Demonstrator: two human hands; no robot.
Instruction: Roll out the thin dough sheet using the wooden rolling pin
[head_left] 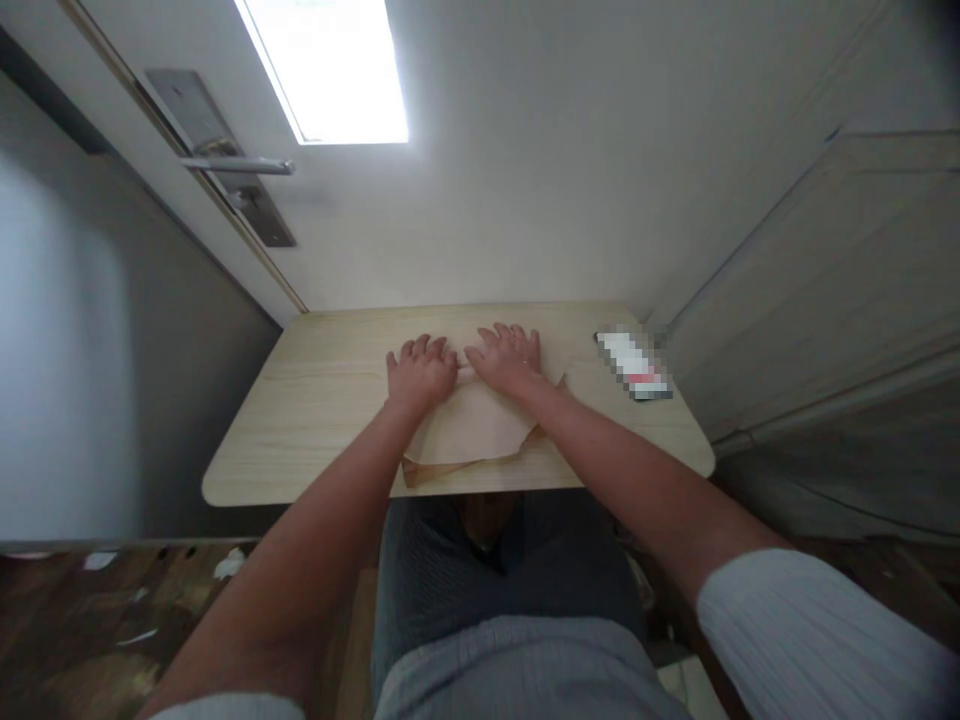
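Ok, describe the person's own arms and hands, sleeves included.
The left hand and right hand are gloveless; no watch or bracelet is visible. Both forearms are bare. The right sleeve is pale grey with fine lines, ending near the elbow; only the pale edge of the left sleeve shows.

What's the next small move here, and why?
Probably sweep the right hand along the paper toward its near edge, with the left hand as anchor: both hands are at its far side, while the near edge looks uneven, a darker layer showing beneath.
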